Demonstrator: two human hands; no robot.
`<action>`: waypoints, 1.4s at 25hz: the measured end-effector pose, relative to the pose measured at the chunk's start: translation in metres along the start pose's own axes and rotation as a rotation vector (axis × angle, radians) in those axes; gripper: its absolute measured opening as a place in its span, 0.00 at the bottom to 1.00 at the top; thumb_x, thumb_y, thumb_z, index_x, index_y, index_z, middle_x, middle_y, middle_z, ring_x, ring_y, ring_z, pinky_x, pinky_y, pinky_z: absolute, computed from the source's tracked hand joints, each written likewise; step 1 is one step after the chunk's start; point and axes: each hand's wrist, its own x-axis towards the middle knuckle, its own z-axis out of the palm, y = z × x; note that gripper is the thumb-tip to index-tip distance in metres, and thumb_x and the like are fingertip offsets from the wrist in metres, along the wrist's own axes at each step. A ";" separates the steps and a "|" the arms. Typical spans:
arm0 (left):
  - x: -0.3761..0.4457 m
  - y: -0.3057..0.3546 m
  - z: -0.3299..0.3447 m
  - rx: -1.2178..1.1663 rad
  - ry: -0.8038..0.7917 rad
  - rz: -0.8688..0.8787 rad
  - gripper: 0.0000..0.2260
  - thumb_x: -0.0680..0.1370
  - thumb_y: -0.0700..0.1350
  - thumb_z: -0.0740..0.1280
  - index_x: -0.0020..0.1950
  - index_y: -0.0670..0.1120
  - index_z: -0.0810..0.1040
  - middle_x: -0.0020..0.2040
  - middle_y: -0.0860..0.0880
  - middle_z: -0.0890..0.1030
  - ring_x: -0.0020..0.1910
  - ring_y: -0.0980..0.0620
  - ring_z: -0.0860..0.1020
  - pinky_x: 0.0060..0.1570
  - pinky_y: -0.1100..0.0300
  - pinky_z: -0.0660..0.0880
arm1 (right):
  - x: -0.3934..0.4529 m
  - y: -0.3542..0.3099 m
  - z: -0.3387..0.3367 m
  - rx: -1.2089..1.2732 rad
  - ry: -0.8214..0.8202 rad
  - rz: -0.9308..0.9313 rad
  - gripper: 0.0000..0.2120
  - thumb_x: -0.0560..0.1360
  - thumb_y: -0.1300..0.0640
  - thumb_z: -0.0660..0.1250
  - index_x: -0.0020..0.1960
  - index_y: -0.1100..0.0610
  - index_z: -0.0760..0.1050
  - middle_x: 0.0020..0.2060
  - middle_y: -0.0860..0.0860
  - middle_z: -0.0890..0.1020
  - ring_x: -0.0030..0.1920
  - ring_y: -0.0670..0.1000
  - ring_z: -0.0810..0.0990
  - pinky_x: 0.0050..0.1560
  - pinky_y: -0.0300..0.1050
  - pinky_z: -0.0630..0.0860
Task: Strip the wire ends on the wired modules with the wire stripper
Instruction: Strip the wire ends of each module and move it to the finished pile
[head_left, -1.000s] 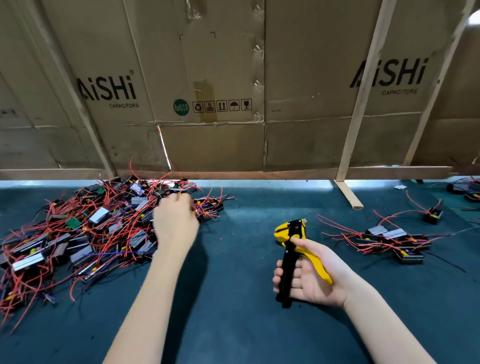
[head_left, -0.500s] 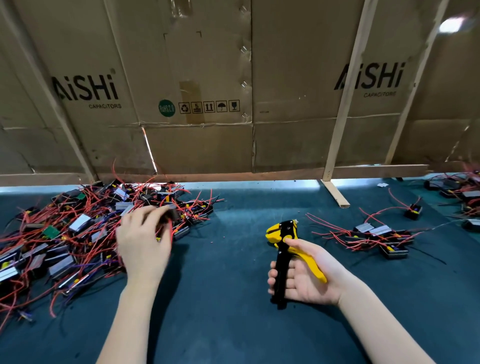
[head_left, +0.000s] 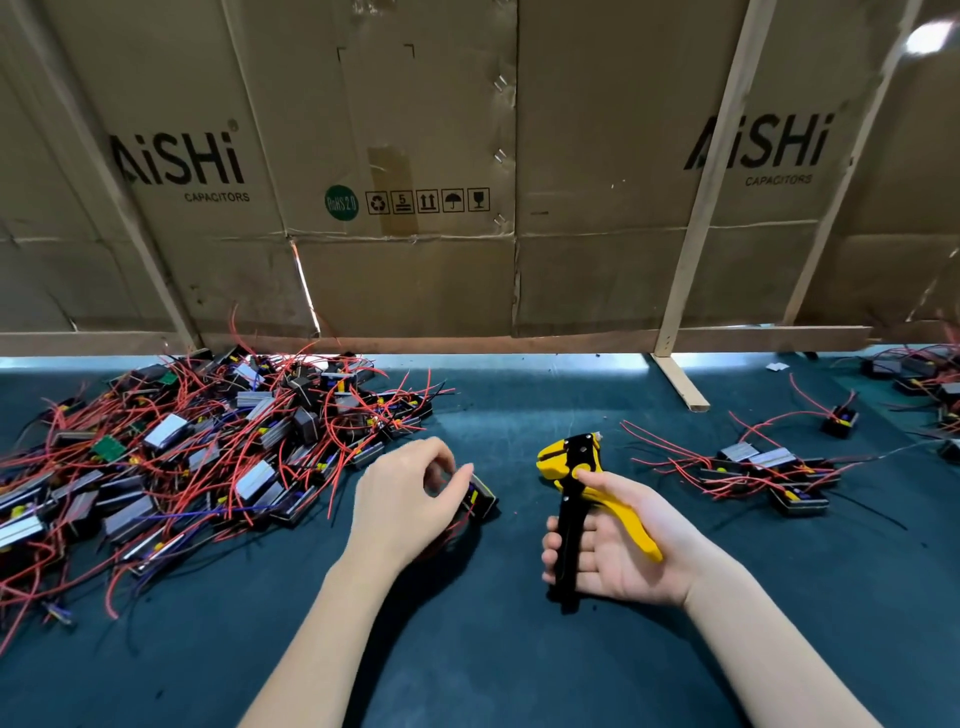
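While the left hand (head_left: 402, 506) is curling its thumb and fingers around a single black wired module (head_left: 480, 500) near the middle of the worktop (head_left: 467, 665), the right hand (head_left: 618, 540) is holding the wire stripper (head_left: 584, 499) just beside it, palm turned upward. The module is sitting on the dark green surface at the right fringe of the large pile of wired modules (head_left: 197, 457) — a tangle of red wires and small black and silver blocks that is spreading from the left edge toward the centre. Much of the gripped module is hiding behind the left fingers, so its wire ends cannot be made out. The right fingers are wrapping the stripper's black handle, the thumb is pressing near the pivot, and the yellow handle is lying across the palm; the yellow head is pointing away toward the far edge. A smaller group of modules (head_left: 769, 473) is lying toward the right edge, well apart from the big pile, with one lone module (head_left: 839, 418) behind it. Cardboard sheets (head_left: 415, 156) printed "AiSHi CAPACITORS" are standing along the far edge, braced by wooden battens (head_left: 696, 218).
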 end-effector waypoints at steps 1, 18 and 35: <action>0.000 0.001 0.002 0.163 -0.010 -0.108 0.18 0.73 0.63 0.67 0.33 0.49 0.76 0.30 0.55 0.77 0.33 0.55 0.76 0.35 0.59 0.71 | 0.000 0.000 0.000 -0.002 -0.002 0.001 0.25 0.70 0.45 0.69 0.51 0.68 0.74 0.41 0.63 0.79 0.40 0.63 0.82 0.47 0.58 0.81; -0.001 0.008 0.012 0.109 -0.248 0.265 0.05 0.69 0.43 0.72 0.43 0.51 0.80 0.41 0.56 0.79 0.48 0.51 0.74 0.51 0.56 0.66 | 0.002 0.001 -0.001 -0.007 -0.010 -0.004 0.25 0.68 0.45 0.69 0.50 0.68 0.75 0.41 0.64 0.79 0.40 0.63 0.82 0.47 0.58 0.81; -0.007 0.025 0.031 -0.441 -0.003 -0.028 0.05 0.76 0.37 0.71 0.44 0.47 0.83 0.36 0.55 0.82 0.34 0.57 0.80 0.41 0.68 0.75 | -0.003 0.000 0.000 -0.064 -0.036 -0.006 0.25 0.71 0.44 0.67 0.50 0.67 0.74 0.41 0.63 0.78 0.38 0.61 0.80 0.47 0.56 0.80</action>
